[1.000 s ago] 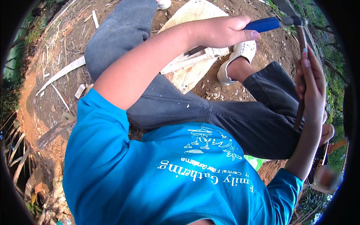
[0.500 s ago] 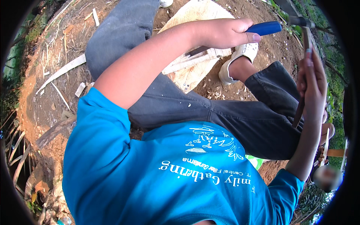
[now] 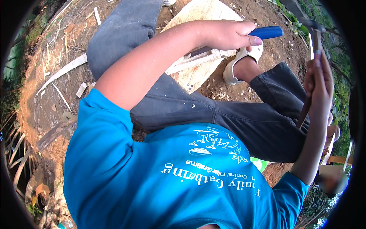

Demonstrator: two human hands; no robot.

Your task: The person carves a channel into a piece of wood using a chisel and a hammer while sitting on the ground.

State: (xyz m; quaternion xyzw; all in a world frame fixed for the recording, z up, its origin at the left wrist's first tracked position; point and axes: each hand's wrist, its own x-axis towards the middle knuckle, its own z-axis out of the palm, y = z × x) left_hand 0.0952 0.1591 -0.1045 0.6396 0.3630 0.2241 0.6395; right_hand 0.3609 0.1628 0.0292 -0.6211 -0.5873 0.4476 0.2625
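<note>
My left hand [image 3: 228, 35] is closed around a chisel with a blue handle [image 3: 270, 32], its butt end pointing right. The chisel's dark blade [image 3: 199, 52] slants down to the left over a slot in a pale wooden piece [image 3: 181, 67]; my forearm hides part of that piece, and I cannot see the cutting edge. At the far right my right hand [image 3: 319, 82] grips a hammer [image 3: 317, 40] by its handle. The hammer's dark head [image 3: 313, 25] is raised, to the right of the chisel handle and apart from it.
A broad pale wooden board [image 3: 202, 13] lies under the wooden piece, between my legs in grey trousers [image 3: 126, 34]. My foot in a white shoe [image 3: 230, 74] rests beside it. Wood strips [image 3: 66, 70] and chips litter the brown soil, and a log [image 3: 57, 133] lies at left.
The chisel handle has shifted slightly left and down with my left hand. The hammer head has moved a little down and to the right.
</note>
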